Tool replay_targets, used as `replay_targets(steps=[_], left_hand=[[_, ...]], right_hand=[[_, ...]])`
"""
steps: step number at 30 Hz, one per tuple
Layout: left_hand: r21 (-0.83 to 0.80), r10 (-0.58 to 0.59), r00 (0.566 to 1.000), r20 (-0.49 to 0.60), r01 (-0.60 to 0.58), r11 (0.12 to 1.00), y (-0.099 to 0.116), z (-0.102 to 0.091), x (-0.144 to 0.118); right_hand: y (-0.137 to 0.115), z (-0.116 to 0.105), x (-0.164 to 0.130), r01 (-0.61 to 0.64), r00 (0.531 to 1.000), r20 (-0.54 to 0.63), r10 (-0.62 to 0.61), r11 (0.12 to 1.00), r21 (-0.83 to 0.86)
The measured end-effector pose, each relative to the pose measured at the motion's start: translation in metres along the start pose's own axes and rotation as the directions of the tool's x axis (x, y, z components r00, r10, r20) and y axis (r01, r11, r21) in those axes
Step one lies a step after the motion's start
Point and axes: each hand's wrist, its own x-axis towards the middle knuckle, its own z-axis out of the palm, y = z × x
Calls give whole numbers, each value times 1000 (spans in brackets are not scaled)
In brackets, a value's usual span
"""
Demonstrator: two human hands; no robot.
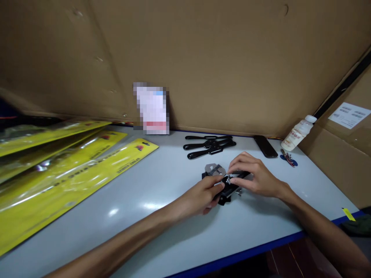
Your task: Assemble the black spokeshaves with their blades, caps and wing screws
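Note:
Close to the table's middle, my left hand [204,195] is closed around a black metal part [229,190], its thumb lying on top. The fingers of my right hand [259,175] are closed in a pinch at a small silver screw [228,179] on that part. A silver metal plate [215,169] with cut-outs shows just beyond my left fingertips; whether it is joined to the black part I cannot tell. Another small silver screw [239,192] sits at the right side, below my right hand. My fingers hide much of the parts.
Several black-handled tools resembling spokeshaves [211,146] lie behind my hands. Yellow packages [95,175] in clear plastic cover the left side. At the back right are a black phone [265,146], a white bottle [298,133] and small keys [288,158]. Cardboard walls [217,69] enclose the table.

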Motion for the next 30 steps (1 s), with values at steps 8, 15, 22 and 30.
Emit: replay_targets(steps=[8, 15, 22, 30], left_hand=[[59, 32, 999, 23, -33, 998, -2, 0, 2], [63, 1, 1000, 23, -3, 998, 2, 2, 0], [-11, -45, 999, 19, 45, 999, 3, -3, 0], [-12, -41, 999, 27, 42, 999, 6, -1, 1]], right_hand=[[0, 14, -1, 95, 994, -48, -102, 986, -139], [0, 32, 0, 70, 982, -149, -112, 962, -263], [3, 16, -2, 80, 993, -73, -95, 978, -193], [0, 14, -2, 126, 990, -58, -132, 988, -87]])
